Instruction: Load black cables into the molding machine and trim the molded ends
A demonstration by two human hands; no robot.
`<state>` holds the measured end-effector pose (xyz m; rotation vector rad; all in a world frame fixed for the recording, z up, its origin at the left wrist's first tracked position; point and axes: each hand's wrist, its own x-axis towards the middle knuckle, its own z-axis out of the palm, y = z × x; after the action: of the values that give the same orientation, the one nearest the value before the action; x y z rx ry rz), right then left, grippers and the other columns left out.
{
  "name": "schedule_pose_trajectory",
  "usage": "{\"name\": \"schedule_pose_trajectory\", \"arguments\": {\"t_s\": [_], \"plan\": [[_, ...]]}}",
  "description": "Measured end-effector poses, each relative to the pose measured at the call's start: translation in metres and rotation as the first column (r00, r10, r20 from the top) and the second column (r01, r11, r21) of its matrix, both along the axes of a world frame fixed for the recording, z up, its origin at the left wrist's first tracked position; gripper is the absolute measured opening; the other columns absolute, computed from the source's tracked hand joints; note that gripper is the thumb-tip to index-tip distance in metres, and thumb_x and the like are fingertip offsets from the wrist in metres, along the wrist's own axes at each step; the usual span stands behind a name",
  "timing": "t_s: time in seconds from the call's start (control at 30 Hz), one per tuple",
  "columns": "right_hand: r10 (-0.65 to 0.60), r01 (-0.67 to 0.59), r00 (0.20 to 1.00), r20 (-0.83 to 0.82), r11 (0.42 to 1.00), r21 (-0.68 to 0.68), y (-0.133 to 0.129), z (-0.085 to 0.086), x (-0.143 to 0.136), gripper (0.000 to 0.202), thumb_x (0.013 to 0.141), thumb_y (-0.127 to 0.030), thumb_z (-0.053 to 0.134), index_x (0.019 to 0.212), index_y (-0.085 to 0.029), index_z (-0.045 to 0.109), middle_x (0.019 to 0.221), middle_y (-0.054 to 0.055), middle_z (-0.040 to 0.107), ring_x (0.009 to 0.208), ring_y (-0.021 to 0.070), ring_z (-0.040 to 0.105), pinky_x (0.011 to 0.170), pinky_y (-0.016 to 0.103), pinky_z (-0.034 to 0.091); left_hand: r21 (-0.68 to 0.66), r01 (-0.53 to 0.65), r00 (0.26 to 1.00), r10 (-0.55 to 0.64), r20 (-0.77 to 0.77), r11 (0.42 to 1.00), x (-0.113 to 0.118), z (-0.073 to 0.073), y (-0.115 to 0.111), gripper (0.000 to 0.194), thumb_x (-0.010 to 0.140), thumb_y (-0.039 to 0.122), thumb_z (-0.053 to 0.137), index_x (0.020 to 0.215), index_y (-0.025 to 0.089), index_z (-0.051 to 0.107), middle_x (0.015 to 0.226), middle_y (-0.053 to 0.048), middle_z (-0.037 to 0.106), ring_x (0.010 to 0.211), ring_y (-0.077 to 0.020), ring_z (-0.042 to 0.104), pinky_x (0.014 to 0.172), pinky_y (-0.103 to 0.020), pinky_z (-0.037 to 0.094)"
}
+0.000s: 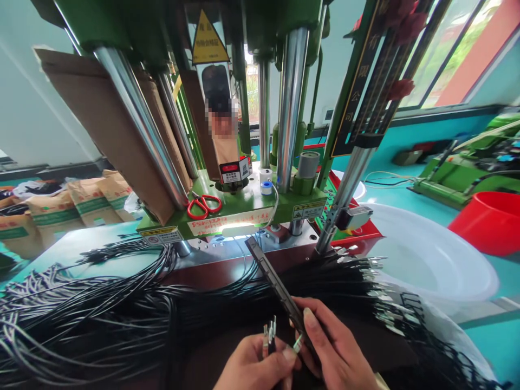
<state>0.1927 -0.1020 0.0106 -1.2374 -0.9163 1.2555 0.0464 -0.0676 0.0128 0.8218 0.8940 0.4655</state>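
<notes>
My left hand (258,365) is closed around several cable ends (270,337) with bright metal tips, which stick up past the fingers. One greenish-white tip is pinched at the thumb. Beside it, my right hand (337,346) grips the lower end of a long dark metal bar (276,283), slotted along its length. The bar slants up and left, its far end in front of the green press (235,208). Bundles of black cables (101,314) are spread over the table on the left. More black cables (337,276) with metal-tipped ends lie to the right.
Red-handled scissors (204,207) and a blue-and-white tape roll (266,188) rest on the press ledge. Steel columns (292,108) rise from it. A large white basin (442,254) and a red bucket (489,222) stand at the right. Paper sacks (52,216) are at the left.
</notes>
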Motion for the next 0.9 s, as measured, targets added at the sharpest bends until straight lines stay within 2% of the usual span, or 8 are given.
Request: {"name": "schedule_pose_trajectory", "arguments": {"t_s": [0.17, 0.3, 0.37, 0.43, 0.5, 0.6, 0.73, 0.9], "plan": [[-0.034, 0.026, 0.99, 0.133, 0.998, 0.06, -0.001, -0.01, 0.0, 0.036, 0.089, -0.051, 0.049, 0.112, -0.025, 0.059, 0.066, -0.002, 0.052, 0.056, 0.0127, 0.048, 0.049, 0.02, 0.043, 0.028, 0.001, 1.0, -0.001, -0.015, 1.0, 0.002, 0.004, 0.0, 0.047, 0.06, 0.056, 0.074, 0.067, 0.014, 0.057, 0.045, 0.004, 0.047, 0.037, -0.0037, 0.035, 0.04, -0.018, 0.024], [-0.091, 0.076, 0.984, 0.152, 0.992, 0.105, -0.002, -0.011, -0.002, 0.035, 0.088, -0.05, 0.05, 0.11, -0.025, 0.061, 0.075, 0.001, 0.058, 0.059, 0.0135, 0.051, 0.052, 0.021, 0.047, 0.047, 0.014, 1.0, -0.013, -0.019, 0.999, 0.003, 0.006, 0.0, 0.05, 0.059, 0.059, 0.074, 0.061, 0.015, 0.051, 0.042, 0.005, 0.045, 0.033, -0.0031, 0.033, 0.036, -0.018, 0.021], [-0.091, 0.083, 0.989, 0.12, 0.994, 0.07, -0.003, -0.007, -0.003, 0.037, 0.086, -0.053, 0.053, 0.109, -0.025, 0.061, 0.074, 0.001, 0.058, 0.06, 0.0134, 0.052, 0.053, 0.021, 0.048, 0.071, 0.035, 0.999, -0.035, 0.001, 0.997, 0.001, 0.006, 0.002, 0.05, 0.061, 0.059, 0.073, 0.064, 0.014, 0.052, 0.047, 0.003, 0.05, 0.035, -0.0046, 0.04, 0.038, -0.018, 0.027], [-0.098, 0.1, 0.995, 0.03, 0.994, -0.036, -0.006, -0.001, -0.003, 0.041, 0.083, -0.056, 0.056, 0.109, -0.025, 0.061, 0.071, -0.001, 0.056, 0.058, 0.0121, 0.051, 0.052, 0.019, 0.048, 0.07, 0.03, 0.999, -0.033, 0.039, 0.997, -0.003, 0.005, 0.003, 0.048, 0.063, 0.055, 0.075, 0.073, 0.012, 0.056, 0.057, 0.0, 0.056, 0.043, -0.0077, 0.051, 0.044, -0.019, 0.038], [-0.129, 0.118, 0.989, -0.067, 0.981, -0.154, -0.009, 0.003, -0.002, 0.044, 0.08, -0.059, 0.059, 0.109, -0.026, 0.059, 0.068, -0.003, 0.053, 0.056, 0.01, 0.05, 0.051, 0.017, 0.047, 0.058, -0.004, 0.997, 0.0, 0.072, 0.998, -0.007, 0.005, 0.005, 0.046, 0.063, 0.047, 0.078, 0.085, 0.012, 0.059, 0.065, -0.001, 0.059, 0.051, -0.0097, 0.055, 0.05, -0.022, 0.044], [-0.126, 0.106, 0.988, -0.09, 0.973, -0.203, -0.013, 0.004, 0.002, 0.046, 0.078, -0.06, 0.061, 0.107, -0.025, 0.06, 0.065, -0.004, 0.051, 0.051, 0.0072, 0.045, 0.045, 0.015, 0.039, 0.044, -0.052, 0.995, 0.048, 0.083, 0.998, -0.01, 0.005, 0.006, 0.046, 0.064, 0.04, 0.079, 0.094, 0.012, 0.059, 0.065, 0.0, 0.058, 0.052, -0.0091, 0.054, 0.051, -0.023, 0.047], [-0.019, 0.012, 0.999, -0.036, 0.985, -0.173, -0.013, -0.002, 0.006, 0.049, 0.081, -0.063, 0.055, 0.106, -0.021, 0.06, 0.057, -0.005, 0.046, 0.045, 0.0056, 0.035, 0.04, 0.016, 0.025, 0.061, -0.047, 0.999, 0.046, 0.017, 0.997, -0.003, 0.006, 0.006, 0.044, 0.061, 0.043, 0.08, 0.084, 0.013, 0.058, 0.056, 0.001, 0.056, 0.045, -0.0085, 0.051, 0.046, -0.022, 0.046], [-0.005, 0.005, 1.0, 0.004, 0.993, -0.122, -0.012, -0.005, 0.006, 0.045, 0.084, -0.06, 0.053, 0.105, -0.021, 0.06, 0.058, -0.005, 0.048, 0.044, 0.007, 0.032, 0.04, 0.019, 0.022, 0.075, -0.029, 0.997, 0.034, -0.065, 0.997, 0.005, 0.004, 0.005, 0.039, 0.064, 0.045, 0.077, 0.074, 0.014, 0.056, 0.051, 0.001, 0.056, 0.039, -0.0068, 0.047, 0.039, -0.018, 0.041]]}}
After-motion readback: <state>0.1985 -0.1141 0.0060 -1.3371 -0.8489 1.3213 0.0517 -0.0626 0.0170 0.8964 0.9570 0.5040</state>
